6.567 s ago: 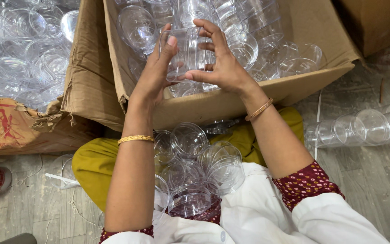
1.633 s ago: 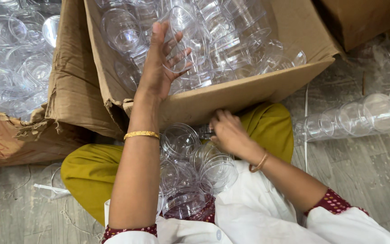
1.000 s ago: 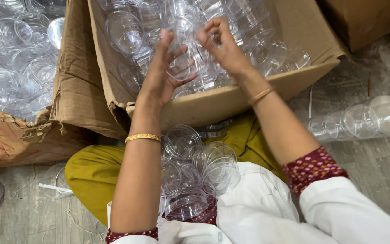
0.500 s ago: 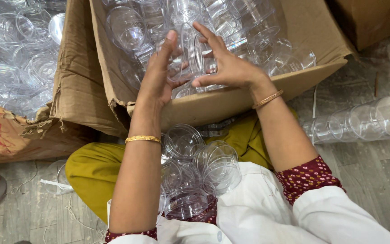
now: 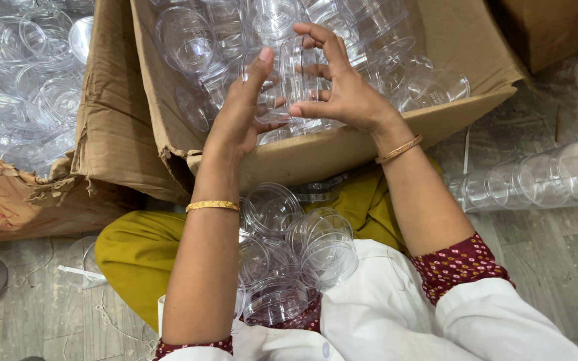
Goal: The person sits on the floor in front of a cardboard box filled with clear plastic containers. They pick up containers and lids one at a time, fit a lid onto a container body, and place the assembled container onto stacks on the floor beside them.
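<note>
Holding a stack of clear plastic cups [image 5: 300, 80] between them, the left hand [image 5: 239, 117] and right hand [image 5: 342, 93] meet above the open cardboard box [image 5: 449, 47]. The left palm presses the near left side of the stack with its fingers straight and spread; the right hand's fingers curl over the top and far side, thumb underneath, so both hands grip it. The stack's long axis runs roughly upright in the view, away from the person and toward the far wall of the box, though which end is the mouth is hard to tell through the clear plastic.

Inside the box, behind the hands, lie many more clear cups [image 5: 188, 40] tumbled at all angles. Left of the box sits a second, torn carton [image 5: 8, 200] with further clear cups heaped beyond it. Right of the box, a row of nested cups [image 5: 536, 180] lies on its side on the grey plank floor [image 5: 556, 267]. Just in front of the box, loose round clear lids [image 5: 302, 247] rest in the person's lap, on yellow and white cloth.

Edges of single cups blur together, so no count is possible, and the box is cut off at the top.
</note>
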A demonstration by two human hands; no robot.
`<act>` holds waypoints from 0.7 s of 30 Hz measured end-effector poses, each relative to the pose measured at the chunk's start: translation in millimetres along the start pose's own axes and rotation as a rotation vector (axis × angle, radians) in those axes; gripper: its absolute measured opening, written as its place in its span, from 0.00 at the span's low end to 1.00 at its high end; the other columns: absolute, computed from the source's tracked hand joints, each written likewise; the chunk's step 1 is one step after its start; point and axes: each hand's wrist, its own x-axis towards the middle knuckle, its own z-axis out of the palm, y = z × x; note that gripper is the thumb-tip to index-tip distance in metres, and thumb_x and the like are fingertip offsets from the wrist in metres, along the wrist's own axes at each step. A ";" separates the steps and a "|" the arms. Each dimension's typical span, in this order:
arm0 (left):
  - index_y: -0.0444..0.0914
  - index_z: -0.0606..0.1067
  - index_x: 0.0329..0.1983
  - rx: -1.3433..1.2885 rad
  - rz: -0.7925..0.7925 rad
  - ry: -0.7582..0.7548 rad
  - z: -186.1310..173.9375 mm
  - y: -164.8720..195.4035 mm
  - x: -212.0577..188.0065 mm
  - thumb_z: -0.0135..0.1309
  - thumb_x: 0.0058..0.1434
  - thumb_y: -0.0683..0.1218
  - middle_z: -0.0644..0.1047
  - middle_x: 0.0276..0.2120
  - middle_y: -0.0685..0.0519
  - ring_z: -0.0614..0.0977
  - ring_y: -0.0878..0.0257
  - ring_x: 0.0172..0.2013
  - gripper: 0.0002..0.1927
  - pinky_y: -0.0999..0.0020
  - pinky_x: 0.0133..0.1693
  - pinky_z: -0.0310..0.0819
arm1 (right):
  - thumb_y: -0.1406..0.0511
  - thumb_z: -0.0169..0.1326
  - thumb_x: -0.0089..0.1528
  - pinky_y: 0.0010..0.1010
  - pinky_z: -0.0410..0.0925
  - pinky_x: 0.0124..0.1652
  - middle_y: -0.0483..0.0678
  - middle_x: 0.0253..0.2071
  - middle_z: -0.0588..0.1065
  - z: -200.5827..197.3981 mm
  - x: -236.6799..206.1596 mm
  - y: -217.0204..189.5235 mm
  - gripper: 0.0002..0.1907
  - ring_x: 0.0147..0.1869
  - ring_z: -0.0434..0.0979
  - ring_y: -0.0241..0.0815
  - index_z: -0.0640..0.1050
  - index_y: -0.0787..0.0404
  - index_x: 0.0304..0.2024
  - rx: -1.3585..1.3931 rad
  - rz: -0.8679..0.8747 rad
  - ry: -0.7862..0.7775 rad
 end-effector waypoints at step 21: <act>0.46 0.57 0.75 0.073 -0.004 0.013 -0.1 0.1 -2.9 0.51 0.43 0.80 0.63 0.67 0.39 0.72 0.46 0.58 0.60 0.45 0.48 0.77 | 0.56 0.77 0.50 0.45 0.76 0.58 0.50 0.72 0.54 7.9 5.0 -4.2 0.58 0.74 0.67 0.55 0.55 0.37 0.74 -0.061 0.040 -0.019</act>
